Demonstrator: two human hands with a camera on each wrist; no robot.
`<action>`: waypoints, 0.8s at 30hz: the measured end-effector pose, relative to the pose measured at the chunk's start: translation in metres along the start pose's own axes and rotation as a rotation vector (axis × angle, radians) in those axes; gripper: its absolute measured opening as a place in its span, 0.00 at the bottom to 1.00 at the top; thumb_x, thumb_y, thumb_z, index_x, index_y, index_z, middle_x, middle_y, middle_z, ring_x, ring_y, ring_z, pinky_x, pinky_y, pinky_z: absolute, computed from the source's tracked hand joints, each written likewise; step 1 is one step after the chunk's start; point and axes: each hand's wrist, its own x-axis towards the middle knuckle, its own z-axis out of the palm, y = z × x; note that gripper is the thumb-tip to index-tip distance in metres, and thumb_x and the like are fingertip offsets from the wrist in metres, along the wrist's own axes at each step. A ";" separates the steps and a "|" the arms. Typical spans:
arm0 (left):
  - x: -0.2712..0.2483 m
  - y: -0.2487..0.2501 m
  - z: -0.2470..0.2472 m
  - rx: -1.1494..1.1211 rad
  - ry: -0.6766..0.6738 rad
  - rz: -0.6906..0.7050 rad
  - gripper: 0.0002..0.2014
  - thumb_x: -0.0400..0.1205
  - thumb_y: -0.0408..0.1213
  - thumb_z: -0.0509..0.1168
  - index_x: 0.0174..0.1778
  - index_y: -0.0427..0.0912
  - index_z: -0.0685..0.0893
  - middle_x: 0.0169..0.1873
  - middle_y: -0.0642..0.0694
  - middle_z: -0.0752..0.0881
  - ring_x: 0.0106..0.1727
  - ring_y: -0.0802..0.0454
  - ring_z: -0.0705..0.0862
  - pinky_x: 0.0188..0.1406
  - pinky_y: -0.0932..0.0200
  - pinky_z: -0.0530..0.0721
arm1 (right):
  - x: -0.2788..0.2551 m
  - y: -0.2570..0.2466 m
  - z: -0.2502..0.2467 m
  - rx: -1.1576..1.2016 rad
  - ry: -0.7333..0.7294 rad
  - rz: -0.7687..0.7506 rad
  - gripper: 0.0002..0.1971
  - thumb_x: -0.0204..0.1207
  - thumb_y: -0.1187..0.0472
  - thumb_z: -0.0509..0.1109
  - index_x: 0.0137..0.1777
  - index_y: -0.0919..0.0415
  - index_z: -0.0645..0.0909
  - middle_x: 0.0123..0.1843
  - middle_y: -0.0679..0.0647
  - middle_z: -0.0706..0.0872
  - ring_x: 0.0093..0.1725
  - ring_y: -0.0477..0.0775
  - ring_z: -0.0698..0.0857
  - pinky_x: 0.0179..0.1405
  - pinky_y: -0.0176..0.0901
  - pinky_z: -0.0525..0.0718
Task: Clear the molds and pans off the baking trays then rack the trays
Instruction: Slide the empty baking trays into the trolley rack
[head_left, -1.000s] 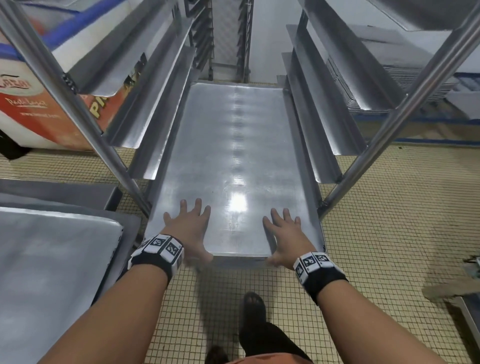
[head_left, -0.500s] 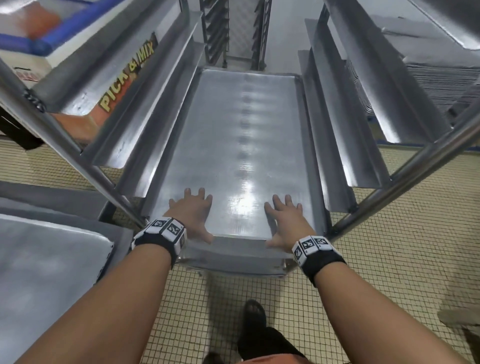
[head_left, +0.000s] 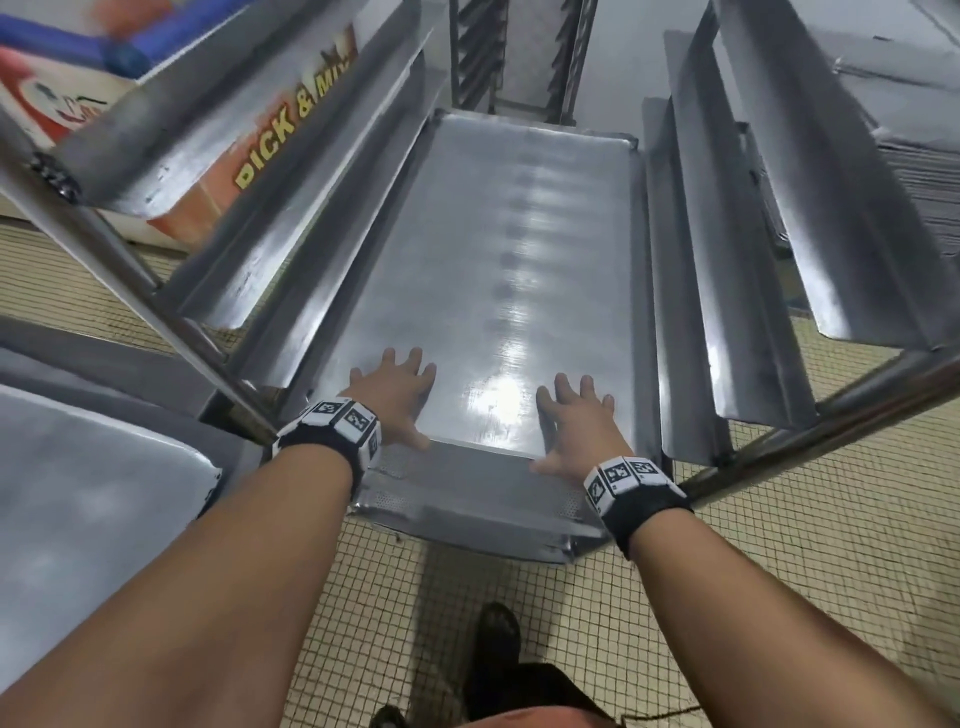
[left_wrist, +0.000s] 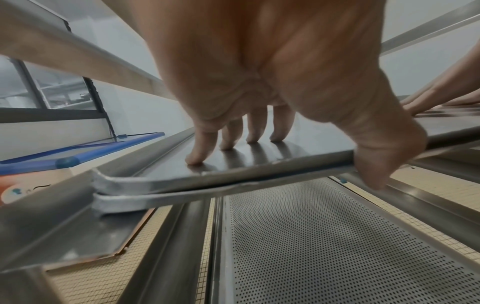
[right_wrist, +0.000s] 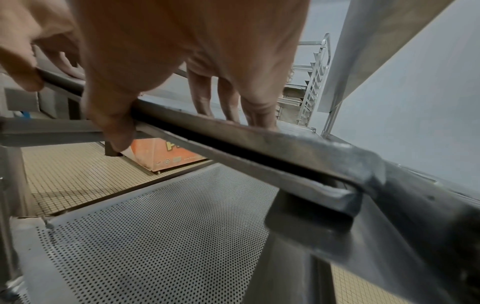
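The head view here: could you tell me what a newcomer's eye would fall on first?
First the big shiny baking tray lying in the rack's rails, filling the middle of the view. At its near edge, the left hand and right hand press flat on top, thumbs hooked over the rim. Just below juts a perforated tray, and an orange box sits at the left.

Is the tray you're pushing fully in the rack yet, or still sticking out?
Nearly in. The tray sits on the rack runners, its near edge under both hands beside the front posts; the perforated tray below juts out further.
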 end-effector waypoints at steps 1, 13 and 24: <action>0.001 -0.001 0.003 0.004 0.005 0.006 0.51 0.71 0.58 0.77 0.85 0.45 0.58 0.86 0.44 0.51 0.85 0.35 0.51 0.75 0.20 0.64 | 0.001 0.000 0.001 -0.012 0.001 0.004 0.45 0.60 0.41 0.79 0.75 0.55 0.65 0.79 0.56 0.62 0.80 0.71 0.57 0.74 0.74 0.62; -0.085 -0.002 0.075 -0.075 0.215 -0.006 0.40 0.85 0.47 0.67 0.88 0.48 0.53 0.88 0.44 0.48 0.89 0.41 0.49 0.86 0.35 0.50 | -0.038 -0.045 0.030 -0.090 0.090 0.149 0.30 0.79 0.59 0.66 0.80 0.56 0.62 0.78 0.61 0.67 0.77 0.66 0.65 0.74 0.61 0.70; -0.298 -0.099 0.160 -0.506 0.285 -0.497 0.14 0.80 0.49 0.63 0.57 0.48 0.86 0.55 0.44 0.89 0.56 0.40 0.88 0.54 0.50 0.86 | -0.108 -0.245 0.021 0.002 0.004 -0.118 0.14 0.78 0.56 0.66 0.60 0.59 0.81 0.58 0.60 0.87 0.57 0.64 0.86 0.55 0.52 0.86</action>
